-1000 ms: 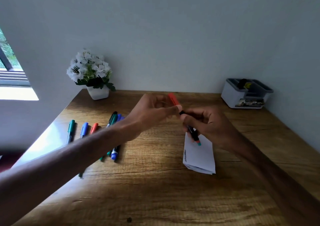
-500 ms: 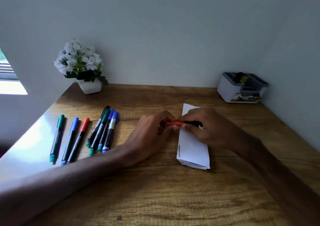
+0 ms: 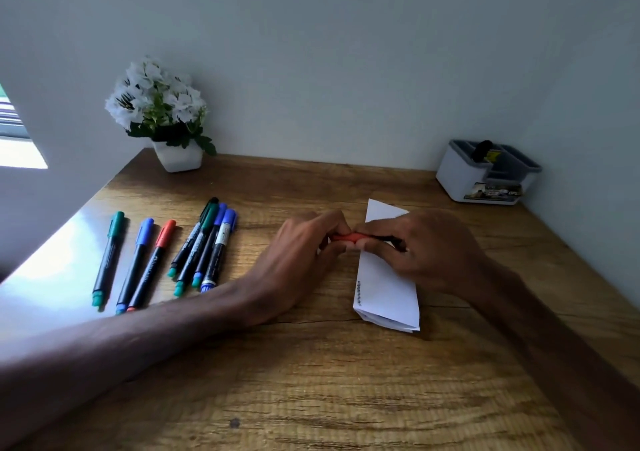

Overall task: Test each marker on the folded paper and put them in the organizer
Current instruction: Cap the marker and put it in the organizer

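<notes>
The red marker [image 3: 347, 237] lies level just right of the middle of the frame, held between both my hands above the upper part of the folded paper [image 3: 386, 288]. My left hand [image 3: 299, 256] has its fingers curled round the red cap end, and my right hand [image 3: 429, 248] pinches the black barrel, whose far end pokes out past my fingers. Cap and barrel meet between my fingertips; I cannot tell whether the cap is fully seated. The paper lies flat on the wooden table [image 3: 311, 381], running up and down the frame under my right hand, with a short row of small dark marks [image 3: 359, 293] along its lower left edge. To the left of my left forearm are seven more markers: a green one [image 3: 108, 256], a blue one [image 3: 135, 260] and a red one [image 3: 154, 265] side by side, then a tight bunch of four [image 3: 205, 243] touching each other. The grey organizer [image 3: 457, 178] stands at the upper right, against the wall, well apart from the paper, with something dark upright in one back compartment. A white pot of white flowers [image 3: 178, 158] stands at the upper left corner of the table.
</notes>
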A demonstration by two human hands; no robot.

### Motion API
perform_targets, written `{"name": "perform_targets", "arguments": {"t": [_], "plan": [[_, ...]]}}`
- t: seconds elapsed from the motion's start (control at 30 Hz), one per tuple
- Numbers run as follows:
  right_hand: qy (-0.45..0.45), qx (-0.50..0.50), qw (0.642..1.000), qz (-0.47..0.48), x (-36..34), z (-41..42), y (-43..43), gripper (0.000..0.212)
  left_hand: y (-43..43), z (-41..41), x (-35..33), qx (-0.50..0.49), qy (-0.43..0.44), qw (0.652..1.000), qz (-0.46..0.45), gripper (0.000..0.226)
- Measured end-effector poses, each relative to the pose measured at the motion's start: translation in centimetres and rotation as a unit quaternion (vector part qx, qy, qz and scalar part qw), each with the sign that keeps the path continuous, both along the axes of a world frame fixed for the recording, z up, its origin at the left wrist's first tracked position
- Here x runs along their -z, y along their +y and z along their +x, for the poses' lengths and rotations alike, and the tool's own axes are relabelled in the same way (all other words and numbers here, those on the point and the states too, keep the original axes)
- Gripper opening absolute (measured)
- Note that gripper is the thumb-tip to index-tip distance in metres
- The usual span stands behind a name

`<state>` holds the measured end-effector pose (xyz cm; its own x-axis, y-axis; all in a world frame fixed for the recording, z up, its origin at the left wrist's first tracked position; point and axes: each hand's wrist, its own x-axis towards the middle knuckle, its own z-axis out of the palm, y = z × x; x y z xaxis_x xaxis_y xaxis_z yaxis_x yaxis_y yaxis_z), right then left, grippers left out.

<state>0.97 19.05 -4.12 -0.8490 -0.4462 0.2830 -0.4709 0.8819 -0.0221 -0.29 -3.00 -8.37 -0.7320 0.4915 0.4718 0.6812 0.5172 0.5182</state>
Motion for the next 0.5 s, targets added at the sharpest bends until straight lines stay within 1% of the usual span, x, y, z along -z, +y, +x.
{"name": "perform_targets", "arguments": {"t": [0.07,0.1,0.13,0.17,0.2,0.23,0.3,0.37,0.43,0.47,0.5], "plan": [[-0.025,0.043,0.999,0.003,-0.6,0.0,0.0,0.059,0.0,0.0,0.0,0.001,-0.005,1.000,-0.015,0.032],[-0.041,0.068,0.997,-0.005,-1.1,0.3,0.1,0.056,0.1,0.1,0.0,0.000,-0.004,1.000,-0.021,0.038],[-0.054,0.081,0.995,-0.032,-1.5,0.5,0.3,0.045,0.1,0.0,0.0,-0.007,0.000,1.000,-0.022,0.041],[-0.055,0.078,0.992,-0.085,-1.7,0.6,0.7,0.028,0.1,0.0,0.1,-0.018,0.006,1.000,-0.020,0.041],[-0.059,0.064,0.984,-0.158,-1.9,0.6,1.2,0.012,0.0,0.0,0.2,-0.028,0.012,0.999,-0.017,0.038],[-0.073,0.042,0.967,-0.240,-2.0,0.7,1.8,0.015,0.0,-0.1,0.3,-0.035,0.014,0.999,-0.015,0.033],[-0.134,-0.002,0.915,-0.380,-2.0,1.0,2.6,0.034,0.0,-0.1,0.4,-0.031,0.003,0.999,-0.012,0.020],[-0.194,-0.028,0.856,-0.478,-1.8,1.2,3.0,0.044,0.1,0.1,0.3,-0.015,-0.006,1.000,0.009,0.011],[-0.247,-0.042,0.785,-0.567,-1.6,1.4,3.0,0.046,0.2,0.3,0.0,-0.011,-0.021,0.999,0.038,0.016],[-0.266,-0.048,0.750,-0.604,-1.6,1.4,3.0,0.044,0.2,0.3,-0.1,-0.012,-0.039,0.998,0.043,0.019],[-0.279,-0.053,0.723,-0.630,-1.6,1.4,3.0,0.039,0.3,0.3,-0.3,-0.012,-0.062,0.997,0.039,0.021]]}}
